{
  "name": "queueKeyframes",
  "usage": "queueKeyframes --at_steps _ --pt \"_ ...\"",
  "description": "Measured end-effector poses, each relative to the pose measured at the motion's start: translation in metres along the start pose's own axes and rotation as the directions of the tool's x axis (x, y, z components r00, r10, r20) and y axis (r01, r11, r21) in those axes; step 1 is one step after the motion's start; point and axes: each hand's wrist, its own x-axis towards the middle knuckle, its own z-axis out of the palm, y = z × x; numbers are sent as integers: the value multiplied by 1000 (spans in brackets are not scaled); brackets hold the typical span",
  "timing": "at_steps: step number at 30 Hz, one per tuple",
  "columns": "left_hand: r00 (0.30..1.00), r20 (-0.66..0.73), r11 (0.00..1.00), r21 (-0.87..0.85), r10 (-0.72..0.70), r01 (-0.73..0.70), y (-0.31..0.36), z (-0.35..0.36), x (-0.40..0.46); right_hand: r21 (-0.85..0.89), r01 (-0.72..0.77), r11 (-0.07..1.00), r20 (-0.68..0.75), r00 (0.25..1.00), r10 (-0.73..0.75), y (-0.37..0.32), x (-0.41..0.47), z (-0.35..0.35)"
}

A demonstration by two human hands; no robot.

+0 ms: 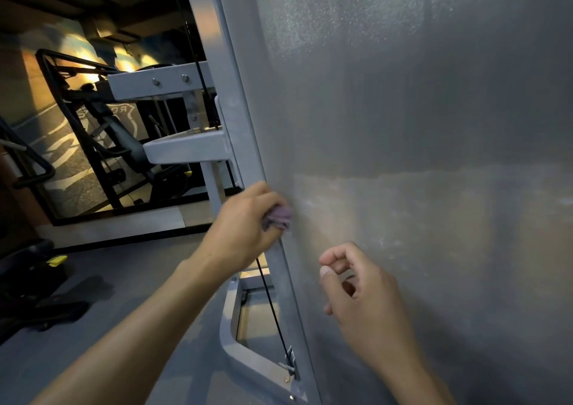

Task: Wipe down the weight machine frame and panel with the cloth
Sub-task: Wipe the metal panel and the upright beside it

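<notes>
A left hand (pixel 245 224) grips a bunched purple cloth (pixel 279 217), pressing it where the grey frame post (pixel 235 116) meets the dusty panel (pixel 418 110), while the right hand (pixel 359 293) hovers just off the panel lower down, fingers loosely curled and holding nothing; a black cable (pixel 273 305) runs beside the post

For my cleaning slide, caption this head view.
Left hand presses a cloth to the machine panel; right hand hovers empty.
</notes>
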Motion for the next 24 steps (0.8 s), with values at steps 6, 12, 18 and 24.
queueKeyframes --at_steps 6,12,18,24 --pt "978 -187 995 -59 -89 79 -4 6 -9 -1 7 1000 8 1000 -7 1 -1 -2" --pt "999 -40 998 -58 8 -10 2 30 -23 -30 35 999 -3 999 -35 4 -3 -3" --pt "826 -402 905 -326 -395 275 -17 18 -26 -23 28 999 -21 999 -28 5 -3 -5" --pt "750 -352 772 -550 -560 318 -9 47 -20 -32 32 999 2 999 -32 6 -4 1"
